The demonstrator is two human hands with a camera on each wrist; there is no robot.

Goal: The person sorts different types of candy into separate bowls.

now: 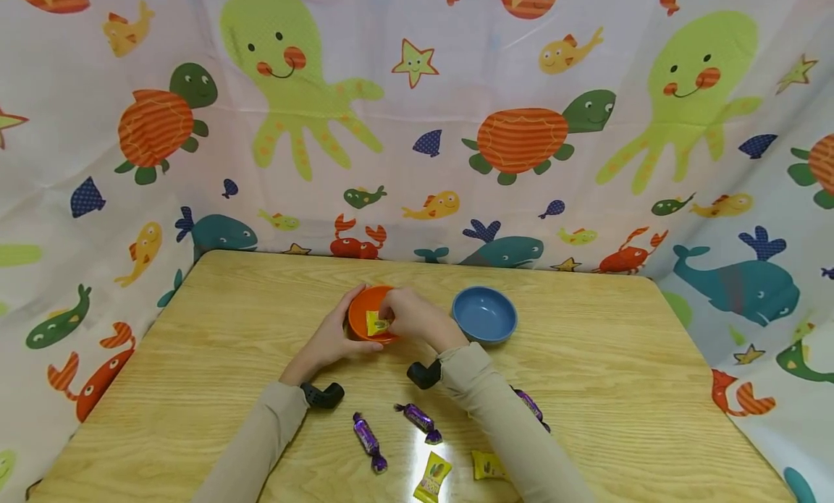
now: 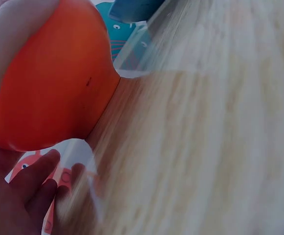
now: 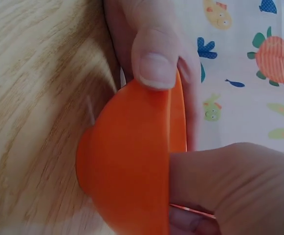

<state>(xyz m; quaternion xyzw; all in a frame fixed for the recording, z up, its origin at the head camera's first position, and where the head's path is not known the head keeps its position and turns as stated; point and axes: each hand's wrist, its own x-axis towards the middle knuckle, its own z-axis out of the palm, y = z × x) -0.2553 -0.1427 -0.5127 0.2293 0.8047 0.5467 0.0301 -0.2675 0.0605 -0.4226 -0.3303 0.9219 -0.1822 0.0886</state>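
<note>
An orange bowl (image 1: 357, 319) stands on the wooden table. My left hand (image 1: 334, 341) grips it from the left side, thumb near the front rim and fingers round the far side; the right wrist view shows the thumb (image 3: 156, 66) pressed on the rim. My right hand (image 1: 417, 316) reaches over the rim with its fingers down inside the bowl. There they pinch a yellow-wrapped candy (image 1: 375, 324) at its right end. In the right wrist view the bowl's wall hides those fingertips.
To the right stands a blue bowl (image 1: 483, 316). Nearer the front edge lie purple-wrapped candies (image 1: 369, 443) and yellow-wrapped candies (image 1: 433, 478), some partly behind the right sleeve (image 1: 515, 430). A curtain with sea animals (image 1: 417, 119) hangs behind the table (image 1: 625, 387).
</note>
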